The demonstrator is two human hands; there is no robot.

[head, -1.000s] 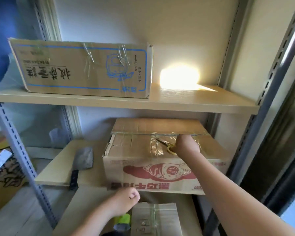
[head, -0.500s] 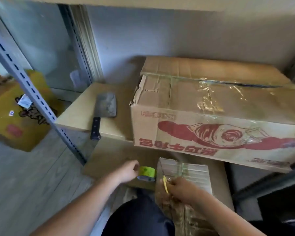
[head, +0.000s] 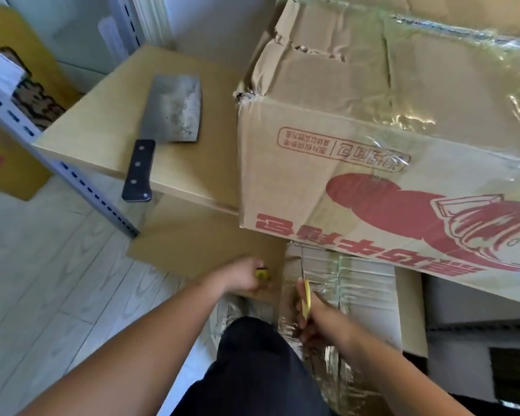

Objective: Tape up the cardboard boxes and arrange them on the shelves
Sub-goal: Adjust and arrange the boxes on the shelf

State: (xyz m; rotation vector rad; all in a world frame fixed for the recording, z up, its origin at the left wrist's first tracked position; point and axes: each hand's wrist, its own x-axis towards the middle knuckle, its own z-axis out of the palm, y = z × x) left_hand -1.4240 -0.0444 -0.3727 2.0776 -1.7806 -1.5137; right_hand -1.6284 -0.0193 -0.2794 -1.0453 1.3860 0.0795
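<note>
Fingers of the right hand (head: pixel 315 321) curl round a yellow-handled tool, probably scissors (head: pixel 306 298), with its tip over the taped top of the small box (head: pixel 351 283) on the near low shelf. The left hand (head: pixel 240 276) grips a yellow-green tape roll (head: pixel 262 273), most of it hidden behind the knuckles, just left of that box.

The small box looks light and fairly stiff, but glossy tape covers its top and near side, so those faces will likely be slippery. Gripping it by the bare cardboard edges or from below, with a palm on each end, seems safer than pinching the taped top.

Above and to the right, the big box with red print (head: pixel 373 187) sits on the middle shelf board (head: pixel 108 130), overhanging the small one. Its far left corner is crushed and torn, so the wall there is soft; it probably wants both hands under the bottom corners. Whether it is heavy I cannot tell.

On the board's left part lies a cleaver (head: pixel 165 127), its handle over the near edge and easily knocked off.
</note>
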